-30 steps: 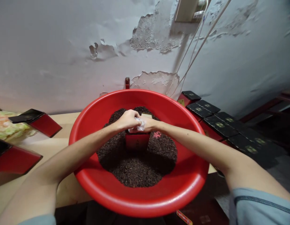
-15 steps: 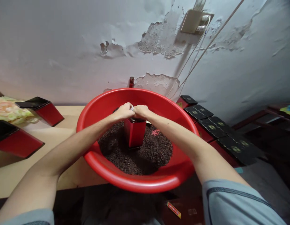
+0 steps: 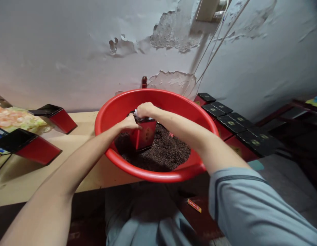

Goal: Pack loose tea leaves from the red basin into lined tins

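A big red basin [image 3: 117, 102] rests on the wooden table edge and holds a heap of dark loose tea leaves [image 3: 168, 153]. A red square tin [image 3: 146, 136] stands tilted in the leaves. My left hand [image 3: 129, 122] grips the tin's left side. My right hand [image 3: 145, 109] is closed over the tin's open top, pinching a bit of clear plastic liner there.
A row of red tins with black lids [image 3: 232, 121] lines the wall to the right. Two more red tins [image 3: 54, 116] [image 3: 27, 147] lie on the wooden table [image 3: 78, 160] at left beside a patterned cloth [image 3: 14, 118]. Cords hang down the peeling wall.
The tin has been lifted and tipped in the leaves. My left hand slid from the top to its side. The view shifted, so the basin sits higher and smaller.
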The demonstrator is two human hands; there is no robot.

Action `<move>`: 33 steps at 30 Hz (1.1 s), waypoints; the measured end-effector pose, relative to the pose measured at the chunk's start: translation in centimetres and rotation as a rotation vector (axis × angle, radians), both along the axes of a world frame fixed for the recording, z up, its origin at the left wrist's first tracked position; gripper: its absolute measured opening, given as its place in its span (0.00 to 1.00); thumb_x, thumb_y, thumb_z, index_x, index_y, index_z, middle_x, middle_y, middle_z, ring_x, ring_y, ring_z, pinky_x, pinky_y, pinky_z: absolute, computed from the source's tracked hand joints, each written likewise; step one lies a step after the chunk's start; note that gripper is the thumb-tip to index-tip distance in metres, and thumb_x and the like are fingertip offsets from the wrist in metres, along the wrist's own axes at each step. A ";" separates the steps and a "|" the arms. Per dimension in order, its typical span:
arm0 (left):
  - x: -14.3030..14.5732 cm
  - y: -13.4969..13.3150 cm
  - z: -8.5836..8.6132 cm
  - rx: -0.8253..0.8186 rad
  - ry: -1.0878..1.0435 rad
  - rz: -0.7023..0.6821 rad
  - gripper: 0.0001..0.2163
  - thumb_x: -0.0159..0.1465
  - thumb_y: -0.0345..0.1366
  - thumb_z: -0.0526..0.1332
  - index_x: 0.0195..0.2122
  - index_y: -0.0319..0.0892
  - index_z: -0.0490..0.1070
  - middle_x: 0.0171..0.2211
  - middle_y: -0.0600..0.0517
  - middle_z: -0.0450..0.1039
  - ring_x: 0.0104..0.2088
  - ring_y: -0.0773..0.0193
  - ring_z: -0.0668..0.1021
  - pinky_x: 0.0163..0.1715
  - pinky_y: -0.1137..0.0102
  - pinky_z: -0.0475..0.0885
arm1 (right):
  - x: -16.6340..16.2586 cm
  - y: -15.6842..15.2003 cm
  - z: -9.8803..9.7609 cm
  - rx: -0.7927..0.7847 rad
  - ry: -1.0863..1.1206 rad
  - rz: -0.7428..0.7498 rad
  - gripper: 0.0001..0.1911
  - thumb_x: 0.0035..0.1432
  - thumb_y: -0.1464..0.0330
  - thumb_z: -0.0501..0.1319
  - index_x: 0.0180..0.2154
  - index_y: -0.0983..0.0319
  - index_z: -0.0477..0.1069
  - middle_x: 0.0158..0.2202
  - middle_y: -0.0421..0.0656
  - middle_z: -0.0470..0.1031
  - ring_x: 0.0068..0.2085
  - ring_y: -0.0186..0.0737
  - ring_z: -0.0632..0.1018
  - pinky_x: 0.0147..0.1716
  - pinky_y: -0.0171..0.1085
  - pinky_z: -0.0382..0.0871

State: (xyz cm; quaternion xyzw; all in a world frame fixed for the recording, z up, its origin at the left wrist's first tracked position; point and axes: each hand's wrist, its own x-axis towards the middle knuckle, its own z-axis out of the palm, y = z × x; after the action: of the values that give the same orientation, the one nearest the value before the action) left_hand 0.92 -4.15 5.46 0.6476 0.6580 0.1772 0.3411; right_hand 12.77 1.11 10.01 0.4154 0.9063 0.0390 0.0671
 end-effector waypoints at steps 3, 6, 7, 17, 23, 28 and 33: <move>-2.0 0.0 -0.4 0.039 -0.022 -0.288 0.46 0.40 0.37 0.75 0.60 0.38 0.55 0.53 0.40 0.70 0.54 0.45 0.76 0.49 0.60 0.76 | 2.1 -2.8 -0.7 0.064 -0.018 0.006 0.18 0.67 0.66 0.55 0.47 0.68 0.79 0.43 0.60 0.82 0.46 0.54 0.83 0.42 0.41 0.72; -2.4 0.7 -0.7 0.009 0.002 -0.499 0.43 0.40 0.35 0.71 0.58 0.39 0.56 0.52 0.44 0.70 0.54 0.46 0.75 0.49 0.62 0.74 | 4.5 -4.6 -1.3 0.129 -0.053 0.125 0.19 0.68 0.67 0.55 0.55 0.66 0.74 0.39 0.56 0.83 0.42 0.51 0.83 0.38 0.39 0.70; -2.3 1.2 -0.7 -0.010 0.015 -0.555 0.43 0.40 0.35 0.70 0.58 0.40 0.56 0.52 0.45 0.69 0.54 0.47 0.75 0.49 0.63 0.74 | 5.1 -4.9 -1.4 0.148 -0.076 0.191 0.20 0.68 0.68 0.54 0.58 0.66 0.71 0.38 0.55 0.83 0.40 0.50 0.83 0.37 0.39 0.69; -1.4 4.6 -0.8 -0.081 -0.005 -0.805 0.47 0.41 0.34 0.72 0.62 0.44 0.50 0.55 0.45 0.68 0.57 0.48 0.74 0.53 0.62 0.72 | 11.8 -3.3 -4.9 0.051 0.304 0.601 0.18 0.73 0.63 0.54 0.47 0.71 0.75 0.37 0.53 0.77 0.39 0.44 0.75 0.40 0.42 0.71; -1.3 4.5 -0.4 -0.150 0.052 -0.805 0.53 0.43 0.42 0.76 0.66 0.44 0.46 0.54 0.44 0.71 0.53 0.48 0.77 0.47 0.64 0.74 | 14.5 -3.5 -5.3 -0.267 0.550 0.598 0.18 0.72 0.73 0.50 0.55 0.65 0.74 0.42 0.51 0.75 0.41 0.40 0.75 0.41 0.38 0.72; -0.8 3.5 1.5 -0.230 0.065 -0.671 0.39 0.58 0.64 0.61 0.62 0.42 0.56 0.57 0.41 0.72 0.55 0.49 0.76 0.49 0.64 0.72 | 12.2 -3.4 -3.8 -0.443 0.464 0.344 0.11 0.64 0.77 0.58 0.48 0.65 0.71 0.37 0.47 0.78 0.37 0.39 0.77 0.35 0.36 0.68; 1.5 2.3 1.7 -0.179 0.142 -0.387 0.35 0.58 0.66 0.60 0.56 0.43 0.63 0.52 0.42 0.77 0.49 0.48 0.79 0.42 0.64 0.72 | 10.6 -2.0 -2.5 -0.412 0.220 -0.065 0.23 0.56 0.64 0.72 0.47 0.62 0.66 0.34 0.44 0.77 0.33 0.42 0.77 0.28 0.36 0.62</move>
State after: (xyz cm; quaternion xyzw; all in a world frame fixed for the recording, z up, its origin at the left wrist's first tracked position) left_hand 2.47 -1.84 7.16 0.7397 0.5569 0.0032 0.3777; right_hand 23.35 -0.92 7.50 0.4237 0.8831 -0.1943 0.0525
